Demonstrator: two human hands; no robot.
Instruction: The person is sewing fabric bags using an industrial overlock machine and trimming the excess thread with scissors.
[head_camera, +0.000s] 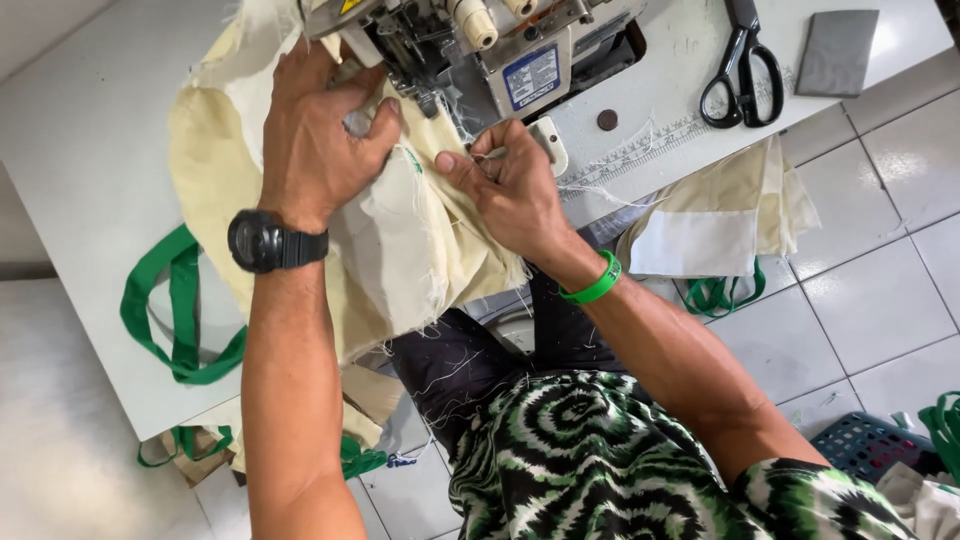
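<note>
The cream cloth (400, 240) lies bunched on the white desk (90, 150) in front of the sewing machine (500, 50), its frayed lower edge hanging off the desk's near side toward the person's lap. The left hand (320, 130) sits at about ten o'clock from the middle of the cloth, palm down, fingers curled and pressing a fold of it against the machine's foot area; a black watch (265, 242) is on that wrist. The right hand (505, 185) rests at about two o'clock on the same cloth, just below the machine, thumb and forefinger closed in a pinch on the cloth's edge or a loose thread there; which of the two cannot be told. A green wristband (597, 283) circles that wrist. The two hands are near each other, with a ridge of cloth between them. Green straps (180, 310) trail off the cloth at eight o'clock. Black scissors (742, 70) lie on the desk at one o'clock, well apart from both hands, beside a grey square patch (838, 52). More cream pieces (720, 215) hang at three o'clock.
</note>
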